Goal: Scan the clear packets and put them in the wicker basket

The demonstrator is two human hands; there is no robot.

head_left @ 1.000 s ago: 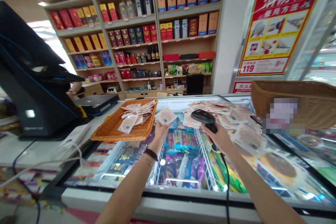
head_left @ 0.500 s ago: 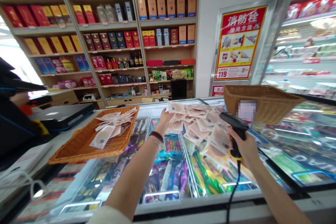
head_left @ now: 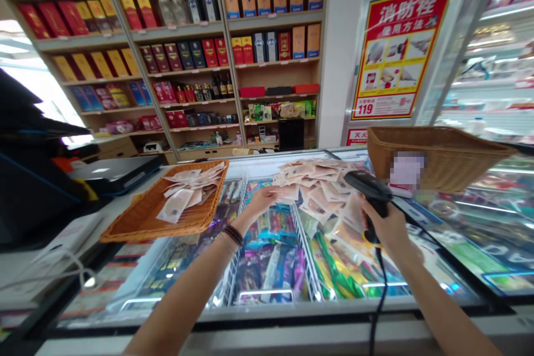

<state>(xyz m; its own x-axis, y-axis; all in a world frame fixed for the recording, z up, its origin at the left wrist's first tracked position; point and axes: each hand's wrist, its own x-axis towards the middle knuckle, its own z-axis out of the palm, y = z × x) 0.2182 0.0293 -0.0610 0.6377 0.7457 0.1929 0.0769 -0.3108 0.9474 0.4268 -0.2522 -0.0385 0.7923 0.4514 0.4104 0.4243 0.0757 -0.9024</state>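
On the glass freezer top lies a heap of flat pale packets (head_left: 321, 178). My left hand (head_left: 265, 198) pinches the edge of one packet (head_left: 287, 193) at the heap's near left side. My right hand (head_left: 386, 228) is wrapped round the handle of a black barcode scanner (head_left: 369, 189), whose head points left over the right part of the heap. Its cable hangs down in front of the freezer. To the left, an orange wicker tray (head_left: 144, 222) holds several similar packets (head_left: 187, 192).
A brown wicker basket (head_left: 450, 158) with a label stands right of the heap. At the left are a black flat device (head_left: 120, 172) and a white cable (head_left: 75, 256). Shelves of boxes (head_left: 183, 55) stand behind, beside a red poster (head_left: 403, 50).
My left hand has come nearer and lower, to a packet at the heap's near left side. The scanner is still in my right hand, and the whole view has shifted slightly.
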